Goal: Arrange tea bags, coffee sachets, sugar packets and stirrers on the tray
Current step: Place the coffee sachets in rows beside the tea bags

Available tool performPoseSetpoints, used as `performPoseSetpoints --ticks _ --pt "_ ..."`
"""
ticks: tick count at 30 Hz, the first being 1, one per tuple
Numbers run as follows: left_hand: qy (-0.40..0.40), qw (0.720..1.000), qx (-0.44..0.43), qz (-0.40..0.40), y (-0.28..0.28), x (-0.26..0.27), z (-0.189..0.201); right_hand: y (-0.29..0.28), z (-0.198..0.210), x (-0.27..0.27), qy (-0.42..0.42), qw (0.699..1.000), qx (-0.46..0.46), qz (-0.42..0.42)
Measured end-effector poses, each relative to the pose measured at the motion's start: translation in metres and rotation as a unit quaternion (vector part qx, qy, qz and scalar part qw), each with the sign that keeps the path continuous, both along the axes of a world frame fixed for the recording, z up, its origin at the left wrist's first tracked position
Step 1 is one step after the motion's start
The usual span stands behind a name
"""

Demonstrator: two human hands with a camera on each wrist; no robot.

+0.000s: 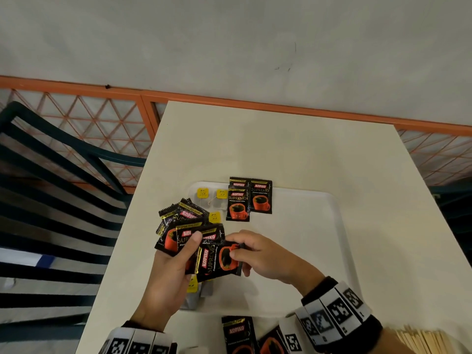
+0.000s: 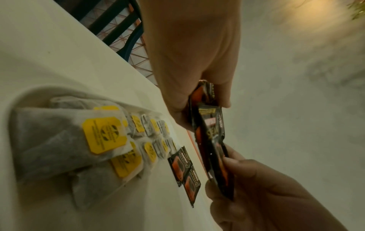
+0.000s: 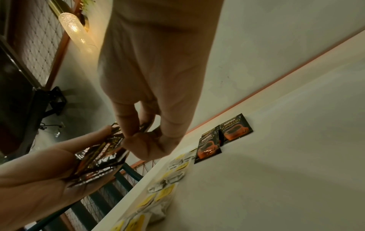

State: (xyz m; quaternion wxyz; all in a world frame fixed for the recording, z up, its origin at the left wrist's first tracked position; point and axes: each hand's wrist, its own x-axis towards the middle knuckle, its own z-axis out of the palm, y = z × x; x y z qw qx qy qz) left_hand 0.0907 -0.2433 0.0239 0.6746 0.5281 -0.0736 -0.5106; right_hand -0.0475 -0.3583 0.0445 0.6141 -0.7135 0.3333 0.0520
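My left hand (image 1: 168,272) holds a fanned bunch of coffee sachets (image 1: 184,226) at centre left of the head view, thumb pressed across the top packet; my right hand (image 1: 258,254) pinches one sachet (image 1: 217,259) by its edge, thumb and forefinger closed on it, drawing it from the fan above the near left part of the white tray (image 1: 319,238); neither grip is empty.

On the tray, tea bags (image 2: 102,137) with yellow tags lie in rows along its left side, from the far corner down to the near edge under my hands; just right of them, at the tray's far edge, the placed sachets (image 1: 249,198) lie flat and overlapping, three by my count; the start of a coffee group.

By my judgement the tea is largely done and the coffee just begun; the bunch in my left grip has yet to go down, and more sachets (image 1: 237,333) wait on the tabletop (image 1: 281,149) at the bottom centre of the frame; pale wooden stirrers (image 1: 421,338) sit at the bottom right corner, off the tray; sugar packets I cannot find in any view.
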Motion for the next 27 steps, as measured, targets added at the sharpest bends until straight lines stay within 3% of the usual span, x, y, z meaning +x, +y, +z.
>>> performPoseSetpoints --ticks 5,8,11,14,17,20,27 --pt "0.015 0.998 0.011 0.056 -0.003 -0.001 -0.001 0.003 -0.003 -0.006 -0.016 0.998 -0.039 0.036" --pt "0.018 0.996 0.012 0.081 -0.003 0.003 0.0 -0.001 -0.004 -0.012 -0.027 0.999 -0.017 0.014" --pt "0.015 0.993 0.037 0.107 0.0 0.01 -0.004 -0.012 -0.012 -0.018 -0.074 0.986 0.082 -0.128" --pt "0.012 0.993 0.046 0.104 0.001 0.014 -0.006 -0.031 -0.026 -0.02 -0.074 0.945 0.093 -0.306" --pt "0.006 0.995 0.041 0.089 0.003 0.012 -0.007 -0.048 -0.039 -0.018 -0.086 0.89 0.113 -0.433" --pt "0.004 0.996 0.038 0.083 0.005 0.011 -0.01 -0.059 -0.048 -0.014 -0.09 0.858 0.128 -0.489" --pt "0.007 0.996 0.031 0.086 0.005 0.012 -0.012 -0.065 -0.063 -0.004 -0.012 0.85 0.054 -0.524"
